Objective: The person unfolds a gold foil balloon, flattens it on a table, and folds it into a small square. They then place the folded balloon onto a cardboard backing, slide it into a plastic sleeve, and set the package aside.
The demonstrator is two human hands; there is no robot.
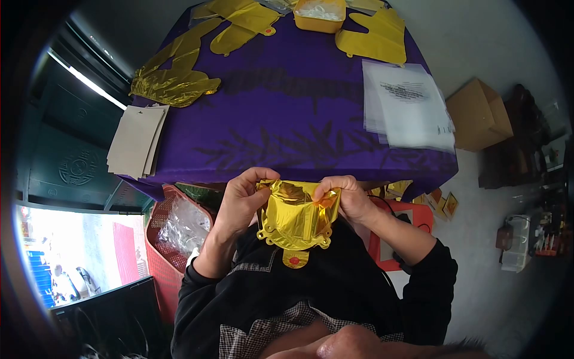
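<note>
A shiny gold foil balloon (290, 221), flat and partly folded, hangs between my two hands just off the table's near edge. My left hand (242, 200) pinches its upper left corner between thumb and fingers. On the other side, my right hand (347, 198) grips the upper right part, its fingers curled over the foil. Small round tabs line the balloon's lower edge, and a longer tab with a red spot points down toward my lap. An orange patch shows on the foil beside my right fingers.
On the purple tablecloth (269, 128) lie more flat gold balloons (239, 27), a stack of grey-beige cards (136, 140) and clear printed bags (415, 110). A yellow tub (320, 23) holds white items. A red basket (156, 224) with clear plastic stands at left, a cardboard box (478, 116) at right.
</note>
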